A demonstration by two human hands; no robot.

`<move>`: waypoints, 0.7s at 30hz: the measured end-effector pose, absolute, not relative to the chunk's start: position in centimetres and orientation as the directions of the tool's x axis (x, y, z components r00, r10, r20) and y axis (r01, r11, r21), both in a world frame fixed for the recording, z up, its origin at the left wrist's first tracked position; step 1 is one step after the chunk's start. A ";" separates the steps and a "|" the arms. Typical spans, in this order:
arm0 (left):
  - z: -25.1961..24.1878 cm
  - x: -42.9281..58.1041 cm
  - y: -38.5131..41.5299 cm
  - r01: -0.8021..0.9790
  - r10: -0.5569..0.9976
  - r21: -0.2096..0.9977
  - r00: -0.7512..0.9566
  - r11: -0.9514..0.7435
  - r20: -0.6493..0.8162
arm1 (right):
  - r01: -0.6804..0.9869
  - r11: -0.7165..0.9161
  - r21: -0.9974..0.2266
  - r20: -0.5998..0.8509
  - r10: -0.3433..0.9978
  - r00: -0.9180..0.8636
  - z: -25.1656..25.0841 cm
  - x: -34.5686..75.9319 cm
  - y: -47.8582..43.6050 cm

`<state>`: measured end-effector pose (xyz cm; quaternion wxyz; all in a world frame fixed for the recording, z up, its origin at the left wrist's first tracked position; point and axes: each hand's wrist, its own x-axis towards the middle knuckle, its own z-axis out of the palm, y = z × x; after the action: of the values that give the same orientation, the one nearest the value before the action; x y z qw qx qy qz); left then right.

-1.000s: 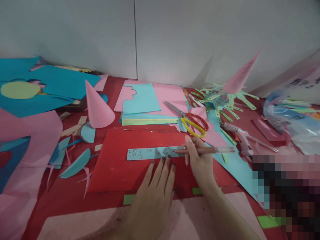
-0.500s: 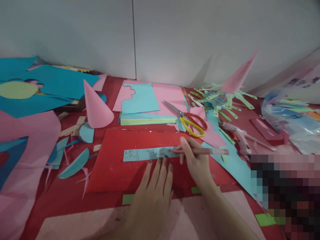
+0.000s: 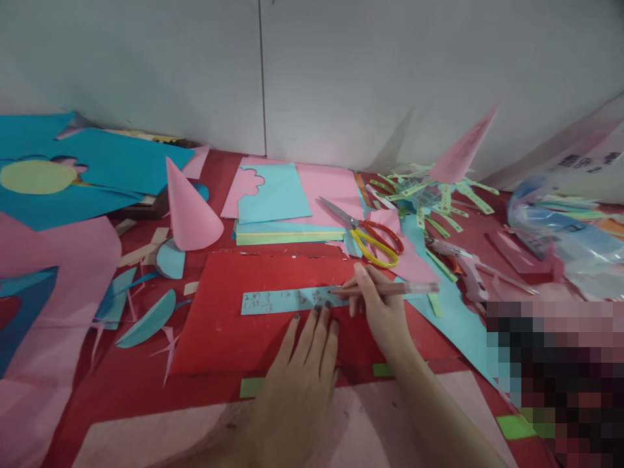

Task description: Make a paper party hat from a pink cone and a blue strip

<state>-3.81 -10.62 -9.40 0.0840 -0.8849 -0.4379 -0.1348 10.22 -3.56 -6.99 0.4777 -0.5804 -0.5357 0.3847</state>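
Pale blue strip (image 3: 280,302): lies on the red sheet (image 3: 219,341), its right end hidden by the right hand (image 3: 383,309). Handwritten figures show on it; several are too blurred to read.

Right hand: fingers closed around the pen (image 3: 414,287), which is tilted low, tip at the strip; ink contact cannot be confirmed.

Left hand (image 3: 302,377): flat, fingers slightly apart, clamped on nothing; at least 2 fingertips meet the strip's lower edge.

Risks, in this inspector's judgement: with so little fingertip overlap, sideways pen drag could skew the strip. Fingers sliding across fresh ink could smear the figures. The scissors (image 3: 355,223) lie just beyond the right hand, handles nearest; a careless forward reach could knock them.
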 end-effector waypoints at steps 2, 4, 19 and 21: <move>-9.3 -3.8 -10.6 0.801 0.757 -0.007 0.570 -0.599 0.319 | 0.247 0.035 -0.968 0.068 0.989 0.128 -7.0 10.3 -3.5; -9.2 -3.9 -10.6 0.801 0.762 0.017 0.564 -0.599 0.318 | 0.245 0.041 -0.969 0.073 0.990 0.123 -7.0 10.3 -3.5; -9.0 -3.7 -10.7 0.803 0.761 0.001 0.565 -0.596 0.317 | 0.305 0.068 -0.950 0.131 0.973 0.191 -6.5 9.3 -4.1; -8.9 -3.8 -10.7 0.796 0.758 0.007 0.575 -0.606 0.307 | 0.352 0.062 -0.934 0.120 0.982 0.146 -6.4 9.2 -4.1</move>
<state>-3.78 -10.68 -8.86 0.0659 -0.8849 -0.4391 -0.1410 9.19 -4.11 -6.44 0.4665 -0.5960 -0.5596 0.3376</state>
